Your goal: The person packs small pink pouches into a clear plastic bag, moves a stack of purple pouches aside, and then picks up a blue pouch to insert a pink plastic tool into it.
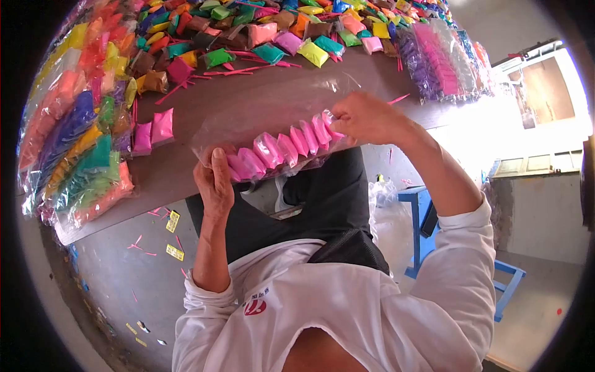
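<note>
Along the table's (192,102) left side we have filled bags (74,142) in many colours, with two pink packets (162,126) seemingly loose beside them. Over the near edge, our left hand (215,186) grips the left end of the clear bag (214,133), which already holds a row of pink packets (288,149), and our right hand (369,118) pinches its right end, though we cannot tell whether the last packet is gripped too. More filled bags (437,59) lie at right, while many loose packets (313,53) on the far side remain unbagged.
</note>
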The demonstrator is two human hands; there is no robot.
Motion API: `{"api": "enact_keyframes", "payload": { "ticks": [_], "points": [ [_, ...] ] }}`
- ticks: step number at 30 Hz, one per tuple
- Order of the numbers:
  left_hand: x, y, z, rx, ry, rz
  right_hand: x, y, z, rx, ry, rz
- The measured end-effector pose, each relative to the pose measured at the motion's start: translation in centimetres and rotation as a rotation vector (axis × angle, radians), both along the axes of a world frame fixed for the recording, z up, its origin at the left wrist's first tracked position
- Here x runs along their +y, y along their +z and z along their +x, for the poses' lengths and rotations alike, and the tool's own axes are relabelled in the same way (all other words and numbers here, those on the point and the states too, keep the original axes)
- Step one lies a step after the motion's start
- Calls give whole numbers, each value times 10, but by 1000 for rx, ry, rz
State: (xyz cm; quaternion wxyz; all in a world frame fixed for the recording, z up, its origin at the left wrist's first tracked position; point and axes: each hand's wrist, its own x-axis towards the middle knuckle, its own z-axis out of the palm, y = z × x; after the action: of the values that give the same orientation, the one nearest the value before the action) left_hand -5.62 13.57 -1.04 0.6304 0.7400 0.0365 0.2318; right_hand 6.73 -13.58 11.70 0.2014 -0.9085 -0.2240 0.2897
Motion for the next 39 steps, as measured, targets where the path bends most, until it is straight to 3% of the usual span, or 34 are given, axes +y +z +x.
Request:
{"api": "enact_keyframes", "payload": {
  "ticks": [10,13,15,17,18,19,21,24,26,28,30,32,35,39],
  "points": [
    [2,-2,-1,-8,-21,-18,3,0,-5,-214,299,-152],
    [1,-2,-1,-16,-22,-33,4,13,-6,-205,272,-125],
    [-2,4,-2,-17,3,-34,2,31,-9,-413,416,-46],
    [-3,-1,-7,126,1,-209,15,53,-15,-495,308,120],
    [1,-6,-6,90,16,-82,27,64,-21,-455,121,230],
    [5,-9,-4,57,28,46,43,75,-23,-441,91,284],
    [4,-6,-4,60,12,-6,68,91,-25,-411,19,383],
    [2,-1,-3,8,31,29,127,92,-9,-664,349,410],
    [4,0,-2,12,1,20,174,77,5,-647,524,494],
    [5,6,-3,-4,7,47,221,58,22,-696,692,446],
    [4,13,-4,-39,41,111,269,43,29,-550,759,163],
    [4,13,-5,-36,37,122,306,19,37,-587,863,19],
    [8,16,-5,-42,1,172,336,14,26,-472,838,-202],
    [8,16,-4,-73,-2,162,342,-14,23,-507,822,-221]
  ]
}}
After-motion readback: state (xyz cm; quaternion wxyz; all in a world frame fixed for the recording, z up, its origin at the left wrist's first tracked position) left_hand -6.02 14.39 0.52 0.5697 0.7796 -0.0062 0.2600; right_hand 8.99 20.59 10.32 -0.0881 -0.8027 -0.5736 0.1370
